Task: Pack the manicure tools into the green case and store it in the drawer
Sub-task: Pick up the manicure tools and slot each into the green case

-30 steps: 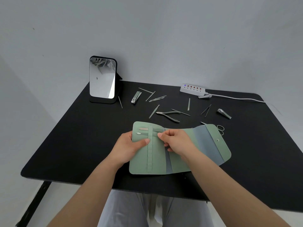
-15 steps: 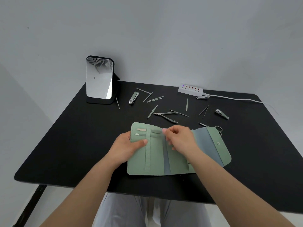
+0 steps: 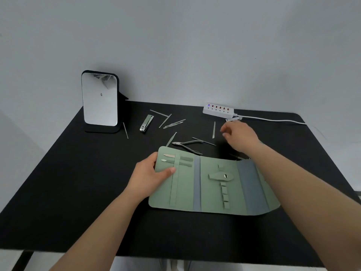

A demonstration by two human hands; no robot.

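The green case [image 3: 213, 184] lies unfolded on the black table [image 3: 78, 182], with two thin metal tools tucked under the strap in its left panel [image 3: 169, 155]. My left hand [image 3: 150, 176] holds the case's left edge, thumb on top. My right hand [image 3: 239, 136] hovers beyond the case with its fingers apart and nothing in them, near a flat file [image 3: 214, 130]. Loose tools lie behind the case: cuticle nippers [image 3: 187, 144], a nail clipper [image 3: 146, 123] and several slim picks and files [image 3: 173, 123].
A standing mirror [image 3: 100, 99] is at the back left. A white power strip [image 3: 218, 110] with its cord [image 3: 273, 119] runs along the back right by the wall. No drawer is in view.
My right hand left the case's left panel and moved up and right over the loose tools. The case's middle panel with its snap tab is now uncovered. The view shifted closer.
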